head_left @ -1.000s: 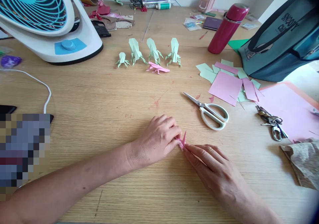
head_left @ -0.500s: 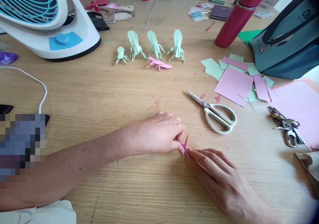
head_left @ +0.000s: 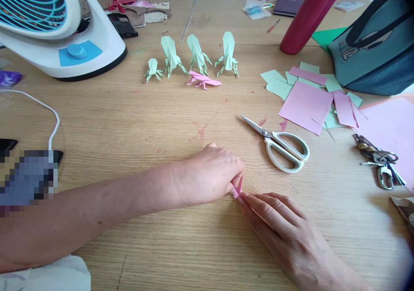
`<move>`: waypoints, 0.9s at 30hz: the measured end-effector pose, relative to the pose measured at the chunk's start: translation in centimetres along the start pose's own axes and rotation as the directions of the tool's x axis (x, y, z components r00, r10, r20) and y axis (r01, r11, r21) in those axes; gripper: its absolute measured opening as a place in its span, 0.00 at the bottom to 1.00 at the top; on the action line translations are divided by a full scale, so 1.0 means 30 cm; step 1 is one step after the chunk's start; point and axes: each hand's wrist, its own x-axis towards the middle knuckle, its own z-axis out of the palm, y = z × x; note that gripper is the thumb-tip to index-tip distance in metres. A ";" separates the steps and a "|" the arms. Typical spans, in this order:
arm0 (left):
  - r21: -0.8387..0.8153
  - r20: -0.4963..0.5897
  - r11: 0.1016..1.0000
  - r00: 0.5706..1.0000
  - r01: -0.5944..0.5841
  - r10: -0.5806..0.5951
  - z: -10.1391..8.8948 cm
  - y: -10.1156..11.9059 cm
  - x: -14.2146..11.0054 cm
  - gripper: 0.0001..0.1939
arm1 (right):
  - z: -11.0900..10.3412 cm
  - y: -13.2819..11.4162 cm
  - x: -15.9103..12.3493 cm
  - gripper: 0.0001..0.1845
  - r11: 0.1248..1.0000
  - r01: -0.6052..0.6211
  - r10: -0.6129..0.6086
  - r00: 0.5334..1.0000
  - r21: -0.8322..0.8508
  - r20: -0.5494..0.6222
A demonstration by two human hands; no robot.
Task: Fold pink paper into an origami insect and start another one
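Observation:
Between my two hands is a small piece of folded pink paper (head_left: 237,191), with one thin point sticking up. My left hand (head_left: 217,172) reaches across from the left, its curled fingers and thumb closed on the paper's left side. My right hand (head_left: 284,230) pinches the other side between thumb and forefinger, the remaining fingers lying alongside. Much of the paper is hidden by my fingers. Scissors (head_left: 274,144) with white handles lie just beyond my hands, blades toward the upper left.
Several pale green folded paper figures (head_left: 228,53) and a pink one (head_left: 203,80) stand farther back. Cut paper squares (head_left: 305,105), keys (head_left: 380,159), a red flask (head_left: 308,19) and a grey-blue bag (head_left: 375,53) are on the right. A white fan (head_left: 93,45) stands at left.
The camera view has shifted slightly. My left fingers have moved a little around the paper's upright point, covering more of it. My right hand keeps its pinch.

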 end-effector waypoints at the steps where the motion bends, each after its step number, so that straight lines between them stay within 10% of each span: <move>1: 0.001 0.000 1.000 1.000 0.009 -0.009 0.000 0.005 0.002 0.06 | 0.002 0.000 -0.002 0.22 1.000 -0.004 0.004 1.000 0.011 -0.004; 27: 0.010 -0.018 0.998 0.998 0.063 -0.062 0.036 -0.005 0.022 0.05 | 0.015 0.002 -0.003 0.23 1.000 -0.009 0.009 1.000 0.011 -0.017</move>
